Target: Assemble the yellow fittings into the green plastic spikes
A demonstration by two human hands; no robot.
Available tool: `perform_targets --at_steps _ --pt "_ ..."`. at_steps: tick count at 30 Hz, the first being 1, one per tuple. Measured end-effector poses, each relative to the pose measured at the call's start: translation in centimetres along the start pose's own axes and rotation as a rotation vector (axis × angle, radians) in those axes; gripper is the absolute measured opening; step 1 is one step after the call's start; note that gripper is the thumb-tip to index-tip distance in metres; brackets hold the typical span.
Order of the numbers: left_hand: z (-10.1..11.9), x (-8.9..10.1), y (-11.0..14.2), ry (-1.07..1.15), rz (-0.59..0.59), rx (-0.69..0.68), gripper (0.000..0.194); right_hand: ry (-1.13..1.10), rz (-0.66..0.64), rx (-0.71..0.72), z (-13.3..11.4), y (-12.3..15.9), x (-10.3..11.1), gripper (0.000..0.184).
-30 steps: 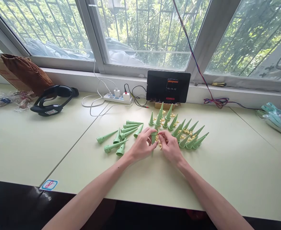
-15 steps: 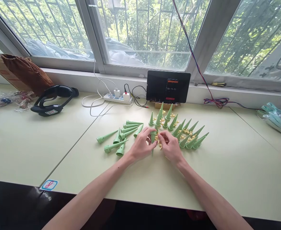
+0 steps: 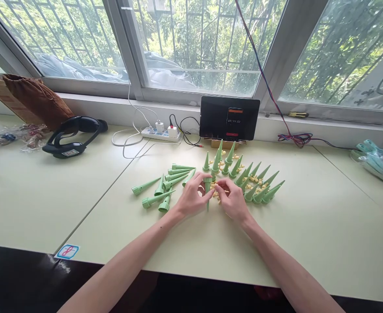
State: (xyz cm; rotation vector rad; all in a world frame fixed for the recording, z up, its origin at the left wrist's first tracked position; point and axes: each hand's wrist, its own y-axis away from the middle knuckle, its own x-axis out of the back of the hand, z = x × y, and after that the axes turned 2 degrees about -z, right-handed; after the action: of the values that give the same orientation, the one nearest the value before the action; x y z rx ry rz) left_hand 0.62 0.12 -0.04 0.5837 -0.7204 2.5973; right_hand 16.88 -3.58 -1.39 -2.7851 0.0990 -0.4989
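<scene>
My left hand (image 3: 193,195) is closed around a green plastic watering spike (image 3: 207,191), its tip pointing down and its wide end up. My right hand (image 3: 231,198) is closed in a pinch right beside that spike, on a small yellow valve (image 3: 213,185) partly hidden by the fingers. Behind and to the right of my hands stand several green spikes (image 3: 263,191) with points up, yellow valves (image 3: 259,189) at their sides. To the left, several loose green spikes (image 3: 145,186) lie on their sides, without visible yellow pieces.
A tablet (image 3: 216,119) showing a timer leans at the sill behind the spikes. A white power strip (image 3: 160,134) with cables lies left of it. Farther left are a black headset (image 3: 74,137) and a brown pouch (image 3: 38,102). Plastic-wrapped items (image 3: 374,163) lie far right on the table (image 3: 113,230).
My right fingertips have shifted slightly beside the held spike, and the yellow valve shows a little differently between them. The left hand keeps its hold almost in place.
</scene>
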Motion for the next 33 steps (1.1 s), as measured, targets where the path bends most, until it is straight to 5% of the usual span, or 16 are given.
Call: perform_targets --at_steps 33 --pt "-0.16 -0.32 0.37 -0.006 -0.035 -0.016 0.027 0.15 -0.027 0.0 -0.08 -0.11 0.57 0.03"
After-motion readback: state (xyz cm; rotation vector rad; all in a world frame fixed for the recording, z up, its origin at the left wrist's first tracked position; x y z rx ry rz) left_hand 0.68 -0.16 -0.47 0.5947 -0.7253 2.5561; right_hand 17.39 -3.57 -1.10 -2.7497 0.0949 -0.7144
